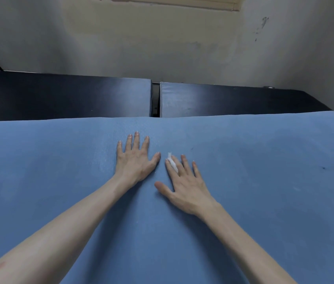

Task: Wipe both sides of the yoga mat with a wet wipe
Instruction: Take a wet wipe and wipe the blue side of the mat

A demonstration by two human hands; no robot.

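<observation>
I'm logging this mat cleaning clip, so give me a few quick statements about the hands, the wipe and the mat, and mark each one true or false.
1. The left hand lies flat with fingers spread on the blue yoga mat. True.
2. The wet wipe is in the left hand. False: it sits between fingers of the right hand.
3. The mat is rolled up. False: it lies spread out.
4. Dark pads lie beyond the mat's far edge. True.

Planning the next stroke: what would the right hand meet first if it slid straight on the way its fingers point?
Probably only bare yoga mat ahead of the right hand up to the far edge.
</observation>
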